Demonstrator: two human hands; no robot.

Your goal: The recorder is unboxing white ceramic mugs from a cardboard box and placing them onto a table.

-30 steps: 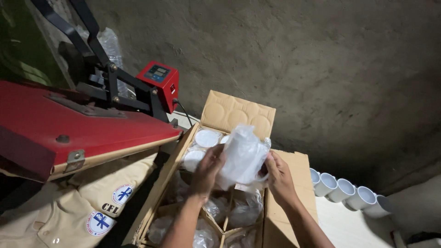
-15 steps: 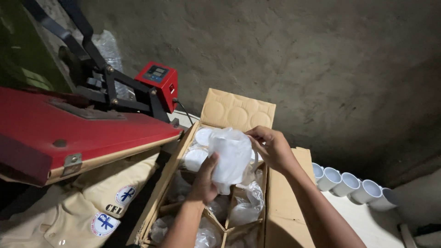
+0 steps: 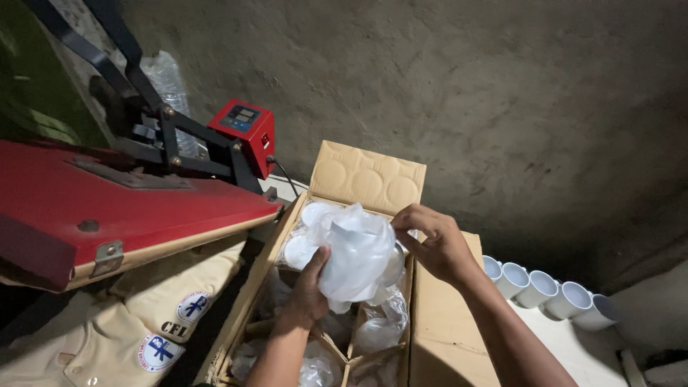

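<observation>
The left hand (image 3: 309, 290) cups a white mug wrapped in a thin clear plastic bag (image 3: 356, 252) from below, fingers curled against its lower side, thumb up along the wrap. The right hand (image 3: 435, 242) comes in from the right at the top of the bundle, its fingers narrowed to a pinch on the loose plastic near the mug's upper edge. The wrapped mug is held up just above an open brown cardboard box with cardboard dividers (image 3: 369, 179), over its far compartments.

In the box, more plastic-wrapped white mugs (image 3: 383, 326) sit in the cells beneath the hands. To the right of the box, a row of bare white ceramic mugs (image 3: 548, 285) lies along the base of the rough grey wall (image 3: 466, 93). To the left stands a red heat press with a black lever frame (image 3: 129, 208), and beneath its plate lie beige garments with round blue-and-white badges (image 3: 168, 326).
</observation>
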